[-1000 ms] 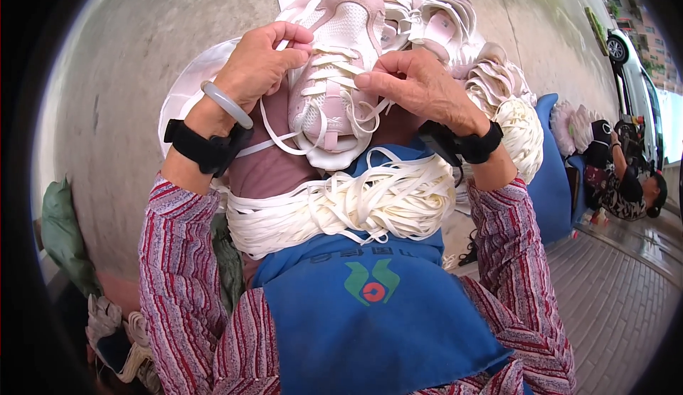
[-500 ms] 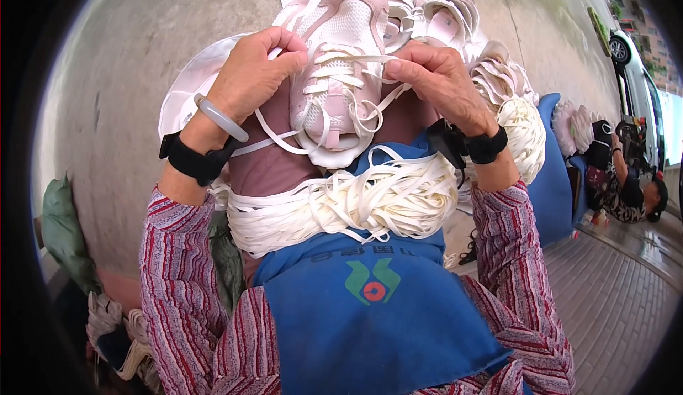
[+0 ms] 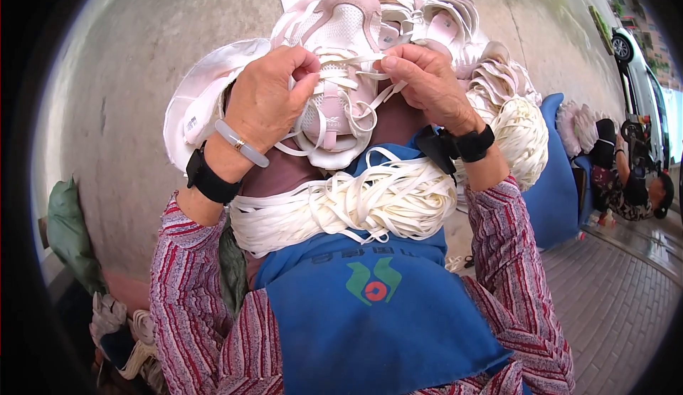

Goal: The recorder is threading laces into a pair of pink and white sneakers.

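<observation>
A pink and white sneaker upper (image 3: 343, 21) lies over my knees, its toe pointing away from me. White shoelace (image 3: 338, 75) crosses its eyelet rows, with loose loops over the tongue. At the left eyelets, my left hand (image 3: 274, 96) is closed in a pinch on the shoelace, its fingertips partly hidden by the thumb. My right hand (image 3: 425, 85) pinches a stretch of lace beside the right eyelets, and a lace tip sticks out below its fingers. Across my lap, a thick bundle of white laces (image 3: 341, 206) rests on the blue apron (image 3: 377, 338).
More pink and white uppers (image 3: 452, 21) are stacked beyond the sneaker and to the right. Another lace bundle (image 3: 523, 142) hangs there beside a blue surface (image 3: 558, 181). A green sack (image 3: 71, 231) stands at left. Far right, a person (image 3: 633, 188) sits near a parked white car (image 3: 644, 82).
My left hand has moved right and slightly down, closer to the eyelets. My right hand has shifted a little left. The lace stretch between them is shorter.
</observation>
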Tool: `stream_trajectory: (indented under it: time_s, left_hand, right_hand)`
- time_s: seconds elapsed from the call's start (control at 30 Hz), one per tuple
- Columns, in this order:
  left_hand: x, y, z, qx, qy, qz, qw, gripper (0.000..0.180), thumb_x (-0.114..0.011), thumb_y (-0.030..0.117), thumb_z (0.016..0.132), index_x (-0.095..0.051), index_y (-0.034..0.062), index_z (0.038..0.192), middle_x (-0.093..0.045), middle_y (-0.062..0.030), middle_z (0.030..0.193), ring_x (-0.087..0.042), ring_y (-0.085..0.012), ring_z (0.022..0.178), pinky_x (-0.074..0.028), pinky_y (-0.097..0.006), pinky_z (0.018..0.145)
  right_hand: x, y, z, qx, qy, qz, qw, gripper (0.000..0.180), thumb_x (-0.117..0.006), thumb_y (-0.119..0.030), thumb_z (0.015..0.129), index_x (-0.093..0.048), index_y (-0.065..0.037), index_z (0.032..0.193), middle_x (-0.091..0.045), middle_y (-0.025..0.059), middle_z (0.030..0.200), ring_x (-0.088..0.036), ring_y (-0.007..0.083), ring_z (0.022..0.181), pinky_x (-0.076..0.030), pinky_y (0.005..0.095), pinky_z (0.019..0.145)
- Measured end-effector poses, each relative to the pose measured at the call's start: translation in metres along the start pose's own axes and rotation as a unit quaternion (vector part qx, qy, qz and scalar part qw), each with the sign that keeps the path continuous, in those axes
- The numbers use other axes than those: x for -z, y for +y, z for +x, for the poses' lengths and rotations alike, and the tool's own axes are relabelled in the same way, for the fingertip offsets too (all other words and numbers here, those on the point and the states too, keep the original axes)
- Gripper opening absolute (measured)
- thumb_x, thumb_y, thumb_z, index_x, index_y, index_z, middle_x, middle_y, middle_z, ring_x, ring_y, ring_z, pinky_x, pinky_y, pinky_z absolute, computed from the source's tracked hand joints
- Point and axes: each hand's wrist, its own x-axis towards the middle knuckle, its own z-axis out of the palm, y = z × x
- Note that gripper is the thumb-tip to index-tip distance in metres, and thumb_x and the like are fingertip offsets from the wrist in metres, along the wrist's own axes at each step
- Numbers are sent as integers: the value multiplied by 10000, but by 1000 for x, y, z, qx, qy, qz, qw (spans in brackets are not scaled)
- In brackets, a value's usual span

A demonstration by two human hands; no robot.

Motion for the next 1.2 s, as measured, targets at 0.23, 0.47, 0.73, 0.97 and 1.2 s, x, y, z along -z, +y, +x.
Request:
stream_trajectory:
  time_s: [0.23, 0.47, 0.73, 0.97, 1.2]
  left_hand:
    - [-7, 18, 2, -118, 15, 208, 971, 74, -652, 54, 786, -614, 44, 849, -618, -123, 790, -624, -286, 658, -496, -326, 583]
    - [3, 7, -2, -57, 37, 99, 993, 77, -598, 68, 756, -538, 23, 776, -571, -137, 726, -604, -304, 639, -477, -373, 562]
    - [19, 1, -6, 106, -2, -41, 994, 87, -574, 57, 784, -581, 18, 861, -534, -7, 796, -493, -84, 752, -429, -247, 691]
    - [15, 13, 10, 39, -77, 72, 994, 136, -649, 116, 818, -594, 21, 899, -557, -74, 875, -557, -176, 804, -449, -284, 736]
    - [9, 8, 13, -1, -83, 53, 995, 137, -667, 104, 812, -595, 21, 893, -574, -88, 863, -571, -222, 799, -458, -322, 713]
  right_hand:
    - [-1, -1, 2, 22, 14, -70, 997, 257, -638, -313, 897, -683, -63, 933, -527, -84, 688, -391, -5, 549, -302, 168, 458]
    - [2, 1, 0, 35, -12, -82, 996, 205, -653, -246, 888, -696, -53, 941, -562, -77, 718, -431, 4, 605, -349, 163, 517]
    - [-1, 1, 2, 69, -26, -104, 992, 229, -669, -215, 872, -669, -40, 1019, -561, -75, 759, -417, -5, 617, -326, 154, 523]
    - [-7, -4, -1, 55, -24, -77, 995, 220, -684, -175, 848, -679, -20, 1005, -618, -45, 831, -489, 5, 694, -402, 162, 604]
    - [0, 0, 1, 58, -19, -101, 993, 243, -712, -229, 849, -684, -27, 981, -633, -19, 789, -506, 18, 653, -402, 165, 576]
